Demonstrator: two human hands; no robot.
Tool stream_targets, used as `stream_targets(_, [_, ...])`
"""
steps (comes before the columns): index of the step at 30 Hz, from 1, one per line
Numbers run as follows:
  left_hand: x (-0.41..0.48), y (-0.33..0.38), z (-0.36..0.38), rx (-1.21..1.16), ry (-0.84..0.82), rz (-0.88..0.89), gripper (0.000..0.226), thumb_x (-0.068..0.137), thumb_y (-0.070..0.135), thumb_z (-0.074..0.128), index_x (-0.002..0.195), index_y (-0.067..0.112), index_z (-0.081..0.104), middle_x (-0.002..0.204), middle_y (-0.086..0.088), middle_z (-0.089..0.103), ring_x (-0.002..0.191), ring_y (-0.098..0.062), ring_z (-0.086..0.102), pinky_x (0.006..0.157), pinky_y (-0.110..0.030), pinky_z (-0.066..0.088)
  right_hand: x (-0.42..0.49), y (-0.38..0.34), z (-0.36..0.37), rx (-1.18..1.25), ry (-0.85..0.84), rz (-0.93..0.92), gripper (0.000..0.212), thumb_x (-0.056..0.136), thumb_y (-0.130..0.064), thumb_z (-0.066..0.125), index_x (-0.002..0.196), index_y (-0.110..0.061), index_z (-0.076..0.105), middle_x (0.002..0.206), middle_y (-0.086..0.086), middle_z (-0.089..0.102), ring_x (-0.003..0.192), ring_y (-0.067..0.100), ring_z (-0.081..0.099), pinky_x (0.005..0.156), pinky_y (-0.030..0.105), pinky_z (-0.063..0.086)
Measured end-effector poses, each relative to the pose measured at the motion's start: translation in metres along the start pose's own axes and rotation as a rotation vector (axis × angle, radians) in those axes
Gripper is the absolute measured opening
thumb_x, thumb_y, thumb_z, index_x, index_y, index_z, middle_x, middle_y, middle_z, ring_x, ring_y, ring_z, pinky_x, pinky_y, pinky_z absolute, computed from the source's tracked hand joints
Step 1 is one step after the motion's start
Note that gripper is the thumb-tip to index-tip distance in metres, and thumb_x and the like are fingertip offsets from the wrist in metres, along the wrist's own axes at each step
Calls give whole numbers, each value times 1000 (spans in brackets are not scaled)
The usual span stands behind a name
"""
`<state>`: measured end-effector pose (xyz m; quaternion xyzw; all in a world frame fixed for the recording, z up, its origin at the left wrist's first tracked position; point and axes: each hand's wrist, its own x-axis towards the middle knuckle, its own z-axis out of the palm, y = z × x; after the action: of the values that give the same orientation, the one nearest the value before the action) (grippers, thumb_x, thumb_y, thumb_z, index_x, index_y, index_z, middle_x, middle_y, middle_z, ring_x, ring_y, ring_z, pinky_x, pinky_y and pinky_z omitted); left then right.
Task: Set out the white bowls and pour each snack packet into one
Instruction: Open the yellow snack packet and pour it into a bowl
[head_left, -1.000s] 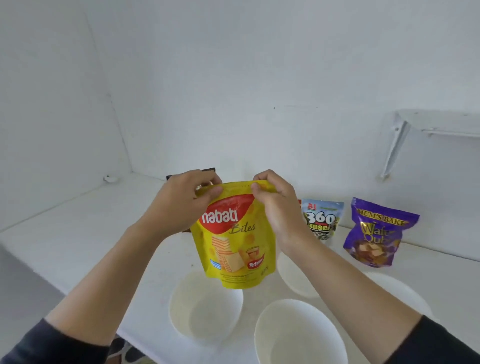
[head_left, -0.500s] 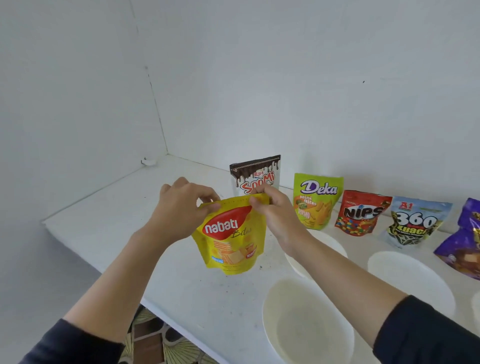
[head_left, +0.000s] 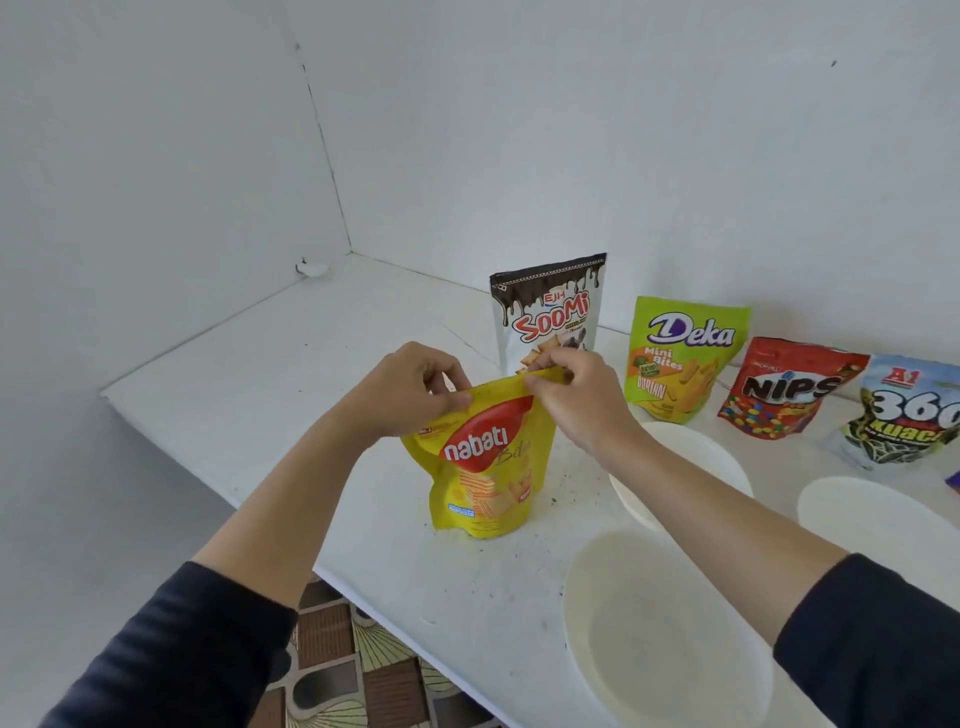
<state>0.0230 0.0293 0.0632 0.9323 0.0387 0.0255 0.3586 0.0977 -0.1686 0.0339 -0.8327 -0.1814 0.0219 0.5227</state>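
Both hands pinch the top edge of a yellow Nabati Bites packet (head_left: 483, 467) that stands on the white counter (head_left: 249, 364). My left hand (head_left: 410, 395) grips the top left corner, my right hand (head_left: 576, 395) the top right. Three white bowls show: one near the front (head_left: 660, 634), one behind my right forearm (head_left: 696, 457), one at the right (head_left: 872, 519). All three look empty. Against the back wall stand a Soomi packet (head_left: 550, 312), a green Deka packet (head_left: 680, 358), a red Nips packet (head_left: 784, 389) and a 360 Kuaci packet (head_left: 904, 415).
The counter's front edge runs diagonally from the left to the bottom middle, with patterned floor tiles (head_left: 358, 660) below it. White walls meet in a corner at the back left. A small white object (head_left: 311, 268) lies in that corner.
The view swung left, so the bowls and packets sit further right. The Nabati packet came down from mid-air onto the counter, with both hands still holding its top edge.
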Motion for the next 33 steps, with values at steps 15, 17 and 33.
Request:
stream_targets(15, [6, -4, -9, -468, -240, -246, 25, 100, 26, 63, 100, 7, 78, 89, -6, 75, 83, -18, 68, 74, -27, 53, 15, -1, 6, -201, -171, -543, 4, 91, -21, 71, 87, -20, 73, 78, -6, 72, 75, 10, 65, 71, 35, 52])
stream_targets(17, [5, -3, -11, -433, -231, -224, 22, 99, 24, 64, 98, 6, 78, 88, -7, 75, 81, -17, 67, 72, -25, 53, 14, -2, 7, -271, -157, -634, 6, 92, -21, 68, 87, -22, 71, 73, -10, 69, 70, 10, 61, 75, 40, 48])
stream_targets(33, [-16, 3, -7, -420, -77, -144, 12, 95, 10, 68, 102, 14, 77, 95, -11, 79, 86, -24, 74, 83, -37, 58, 13, 3, 6, -281, -138, -620, 8, 92, -15, 68, 90, -22, 69, 84, -12, 70, 84, 10, 61, 87, 41, 43])
